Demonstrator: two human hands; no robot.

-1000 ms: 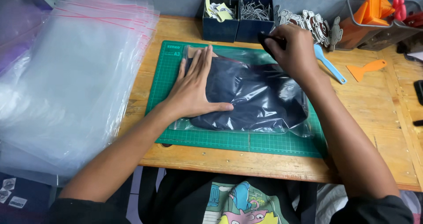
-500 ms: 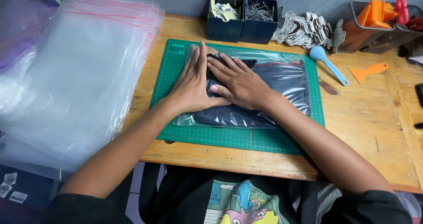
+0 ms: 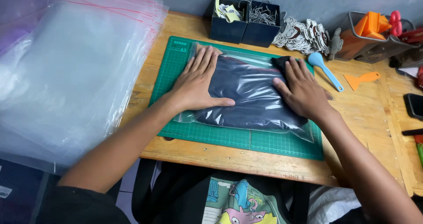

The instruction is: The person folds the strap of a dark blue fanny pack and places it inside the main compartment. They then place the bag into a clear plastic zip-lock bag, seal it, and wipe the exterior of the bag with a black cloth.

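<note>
A clear plastic zip bag holding a folded dark garment [image 3: 249,91] lies on a green cutting mat [image 3: 246,138] on the wooden table. My left hand [image 3: 198,80] rests flat, fingers spread, on the bag's left part. My right hand [image 3: 302,89] lies flat on its right part, fingers pointing toward the bag's far edge. Both palms press down on the bag; neither hand grips anything.
A big stack of clear zip bags with red strips [image 3: 70,69] fills the left. Two dark boxes [image 3: 244,21] with small parts stand at the back, beside a heap of stickers [image 3: 304,34]. A blue spoon-like tool [image 3: 324,69], an orange scraper [image 3: 361,79] and an orange-filled basket [image 3: 374,34] lie right.
My right hand came from the bag's far right corner to the middle beside my left hand, then slid rightward across the bag. My left hand stayed flat on the left part.
</note>
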